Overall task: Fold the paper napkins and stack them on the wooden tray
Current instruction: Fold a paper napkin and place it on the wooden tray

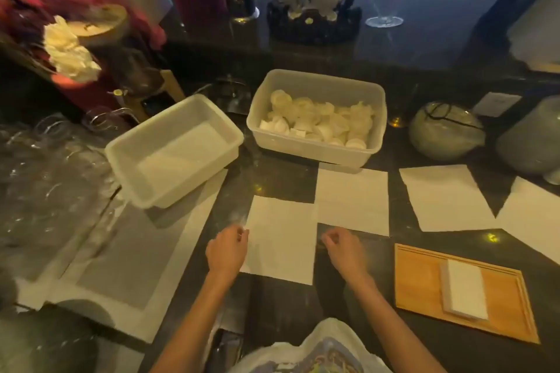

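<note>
Placing left hand (pixel 227 248) and right hand (pixel 342 247) apart at napkin (pixel 281 239) edges to fold it; cannot tell if pinching

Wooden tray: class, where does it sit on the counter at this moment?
In the head view the wooden tray lies lower right, right of the right hand, near the unfolded napkins, carrying a stack of folded napkins.

The dark stone counter (pixel 281 179) carries four flat paper napkins (pixel 353 200) in a loose row, a wooden tray (pixel 421 278) at front right, and two plastic tubs (pixel 312 150) behind the napkins
</note>
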Tool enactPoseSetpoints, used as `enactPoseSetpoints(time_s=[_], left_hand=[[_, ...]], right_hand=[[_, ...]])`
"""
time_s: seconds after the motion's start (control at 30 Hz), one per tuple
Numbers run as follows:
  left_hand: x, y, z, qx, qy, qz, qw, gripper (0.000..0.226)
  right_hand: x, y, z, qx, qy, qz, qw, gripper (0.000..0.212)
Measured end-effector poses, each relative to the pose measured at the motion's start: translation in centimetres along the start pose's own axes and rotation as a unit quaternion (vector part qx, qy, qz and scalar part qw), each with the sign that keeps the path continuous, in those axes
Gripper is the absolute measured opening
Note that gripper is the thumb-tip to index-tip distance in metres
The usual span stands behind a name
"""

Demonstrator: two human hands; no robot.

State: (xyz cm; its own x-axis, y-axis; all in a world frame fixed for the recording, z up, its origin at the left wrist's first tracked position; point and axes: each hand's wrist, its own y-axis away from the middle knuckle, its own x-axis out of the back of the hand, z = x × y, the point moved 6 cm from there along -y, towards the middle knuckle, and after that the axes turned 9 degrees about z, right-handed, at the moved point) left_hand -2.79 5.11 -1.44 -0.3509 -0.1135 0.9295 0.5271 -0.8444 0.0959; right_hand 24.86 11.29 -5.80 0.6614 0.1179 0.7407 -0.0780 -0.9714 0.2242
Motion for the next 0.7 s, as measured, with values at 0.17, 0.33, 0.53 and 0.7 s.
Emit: enactPoseSetpoints(time_s=[0.17, 0.33, 0.53, 0.7], left_hand=[[-2.3, -1.7, -1.1, 0.073, 0.006, -0.037, 0.997, 0.022], [-4.6, -2.7, -2.3, 0.11, 0.023, -0.077, 0.991, 0.025], [-5.9, -3.2, -2.3, 0.09, 0.051, -0.099, 0.99, 0.01], [-4.4, -2.8, -1.5, 0.131, 0.344, -0.104, 0.924, 0.011]], right_hand=[[-3.6, 0.1, 0.3, -0.091, 0.081, -0.011, 0.992, 0.024], [-4.9, -0.2, -1.0, -0.105, 0.123, 0.008, 0.987, 0.024], [-5.5, -0.4, -1.3, -0.095, 0.118, 0.015, 0.988, 0.018], [-2.5, 0.6, -2.3, -0.029, -0.137, 0.012, 0.99, 0.008]])
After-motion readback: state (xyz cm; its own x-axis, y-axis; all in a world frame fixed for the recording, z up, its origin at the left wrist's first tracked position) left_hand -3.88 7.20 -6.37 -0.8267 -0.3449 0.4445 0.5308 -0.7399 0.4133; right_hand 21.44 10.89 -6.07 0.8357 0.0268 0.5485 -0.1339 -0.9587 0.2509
